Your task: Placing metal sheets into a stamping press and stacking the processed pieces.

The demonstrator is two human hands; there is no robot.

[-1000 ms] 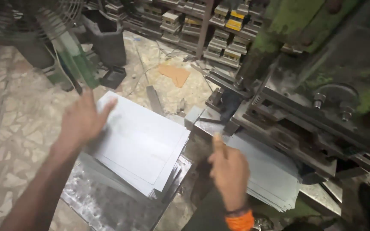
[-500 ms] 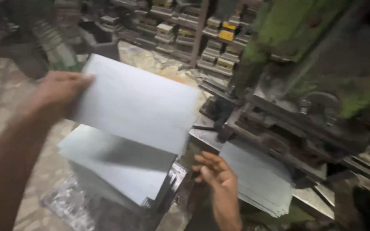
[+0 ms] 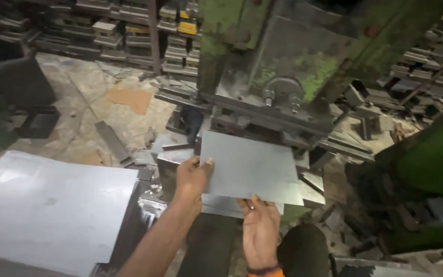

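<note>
A thin grey metal sheet (image 3: 249,166) lies flat in front of the green press machine (image 3: 293,56), its far edge under the press head. My left hand (image 3: 192,179) grips the sheet's left edge, thumb on top. My right hand (image 3: 260,231), with an orange band at the wrist, holds the sheet's near edge from below. More grey sheets (image 3: 221,205) lie under it on the machine bed.
A stack of grey metal sheets (image 3: 47,210) sits at the lower left. Shelves of metal blocks (image 3: 119,31) line the back. Scrap pieces and a cardboard patch (image 3: 132,100) litter the stone floor. Another green machine part (image 3: 431,169) stands at the right.
My left hand carried the sheet from above the left stack over to the press. My right hand came up and took its near edge. The view swung right.
</note>
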